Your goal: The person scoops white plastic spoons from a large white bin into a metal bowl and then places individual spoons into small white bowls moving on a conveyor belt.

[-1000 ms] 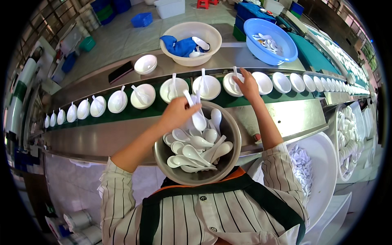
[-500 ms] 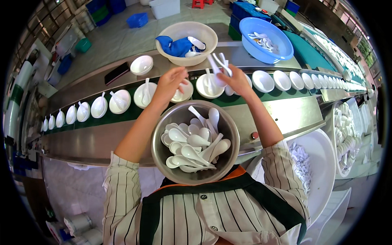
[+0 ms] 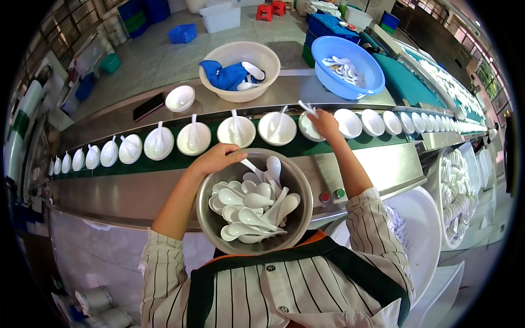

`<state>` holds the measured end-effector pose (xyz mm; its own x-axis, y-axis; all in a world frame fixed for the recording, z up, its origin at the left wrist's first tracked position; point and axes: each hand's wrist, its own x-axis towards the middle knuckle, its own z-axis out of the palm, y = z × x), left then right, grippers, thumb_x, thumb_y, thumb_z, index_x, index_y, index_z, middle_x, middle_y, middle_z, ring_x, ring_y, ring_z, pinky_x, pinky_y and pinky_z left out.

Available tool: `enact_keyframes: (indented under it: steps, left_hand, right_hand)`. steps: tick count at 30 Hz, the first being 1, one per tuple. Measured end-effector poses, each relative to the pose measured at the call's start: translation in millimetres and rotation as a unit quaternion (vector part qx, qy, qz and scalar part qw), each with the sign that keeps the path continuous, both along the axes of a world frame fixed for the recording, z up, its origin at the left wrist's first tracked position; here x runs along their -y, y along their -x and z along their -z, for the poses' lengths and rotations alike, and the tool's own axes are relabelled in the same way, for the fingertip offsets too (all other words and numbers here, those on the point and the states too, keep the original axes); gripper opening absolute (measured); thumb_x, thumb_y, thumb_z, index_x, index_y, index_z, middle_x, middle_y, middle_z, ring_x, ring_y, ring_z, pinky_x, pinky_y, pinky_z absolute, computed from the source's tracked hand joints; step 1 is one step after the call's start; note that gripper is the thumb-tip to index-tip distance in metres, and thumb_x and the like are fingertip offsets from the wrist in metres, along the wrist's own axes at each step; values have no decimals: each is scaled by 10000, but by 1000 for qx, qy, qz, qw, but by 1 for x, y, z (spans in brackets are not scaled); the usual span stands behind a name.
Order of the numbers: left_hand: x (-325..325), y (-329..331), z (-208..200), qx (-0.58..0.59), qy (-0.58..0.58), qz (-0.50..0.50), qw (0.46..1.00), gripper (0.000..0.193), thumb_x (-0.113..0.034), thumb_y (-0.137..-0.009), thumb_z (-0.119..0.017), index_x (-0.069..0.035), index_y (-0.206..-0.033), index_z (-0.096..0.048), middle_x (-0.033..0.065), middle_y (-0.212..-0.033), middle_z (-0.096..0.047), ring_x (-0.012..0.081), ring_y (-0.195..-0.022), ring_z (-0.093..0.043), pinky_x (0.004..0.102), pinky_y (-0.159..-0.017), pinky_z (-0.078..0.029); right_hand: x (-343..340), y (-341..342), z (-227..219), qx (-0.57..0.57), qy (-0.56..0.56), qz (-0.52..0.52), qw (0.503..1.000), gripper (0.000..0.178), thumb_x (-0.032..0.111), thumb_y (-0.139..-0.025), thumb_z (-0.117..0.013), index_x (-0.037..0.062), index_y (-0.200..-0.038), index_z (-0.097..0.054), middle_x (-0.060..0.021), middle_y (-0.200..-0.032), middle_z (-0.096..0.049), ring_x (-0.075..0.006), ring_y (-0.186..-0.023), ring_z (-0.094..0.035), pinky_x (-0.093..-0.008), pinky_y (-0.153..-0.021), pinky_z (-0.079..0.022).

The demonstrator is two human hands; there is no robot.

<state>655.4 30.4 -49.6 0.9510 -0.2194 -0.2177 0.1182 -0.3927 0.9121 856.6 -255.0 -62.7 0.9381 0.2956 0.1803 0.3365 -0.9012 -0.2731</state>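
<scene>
Gripping white spoons [image 3: 307, 108] in the fingers of the right hand [image 3: 327, 124], at the edge of a white bowl [image 3: 309, 130] on the green belt [image 3: 361, 143]. Holding the left hand [image 3: 217, 159] at the far rim of a steel basin [image 3: 299, 220] heaped with loose spoons [image 3: 240, 213], with fingers close by one handle [image 3: 251, 167]; cannot tell whether pinching or merely touching it.

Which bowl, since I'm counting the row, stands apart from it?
The white bowl beside the dark phone: it rests on the metal ledge, while the row of bowls lines the green belt.
</scene>
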Motion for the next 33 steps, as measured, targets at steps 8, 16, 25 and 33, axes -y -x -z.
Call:
enact_keyframes:
  steps: [8, 16, 25, 33]
  left_hand:
    - [51, 1, 4, 42, 44, -33, 998, 277, -290, -846, -577, -20, -787, -584, -56, -659, -453, 45, -637, -378, 214, -563, -330]
    - [65, 0, 11, 34, 19, -71, 997, 262, -249, -847, -572, -8, -745, -557, -57, -643, -435, 47, -626, -360, 217, -553, -320]
    - [87, -1, 8, 50, 39, -97, 993, 247, -230, -855, -553, -7, -750, -554, -51, -651, -440, 51, -634, -368, 221, -562, -335]
    - [146, -30, 8, 70, 35, -106, 991, 252, -229, -858, -551, -24, -714, -522, -56, -629, -406, 45, -615, -345, 221, -534, -313]
  right_hand:
    - [27, -21, -7, 60, -104, 3, 993, 267, 307, -808, -560, 47, -866, -571, -173, -740, -617, -371, -741, -593, -451, -653, -465]
    - [58, -36, 17, 120, -158, 10, 980, 211, 253, -849, -506, 55, -914, -542, -175, -837, -605, -371, -772, -576, -471, -648, -445]
    - [109, -28, 18, 152, -171, -37, 973, 224, 149, -757, -613, 17, -930, -559, -167, -849, -615, -334, -833, -584, -390, -738, -464]
    - [79, 98, -75, 12, 188, -387, 903, 370, 385, -805, -554, 15, -811, -566, -86, -587, -608, -205, -509, -610, -305, -450, -456]
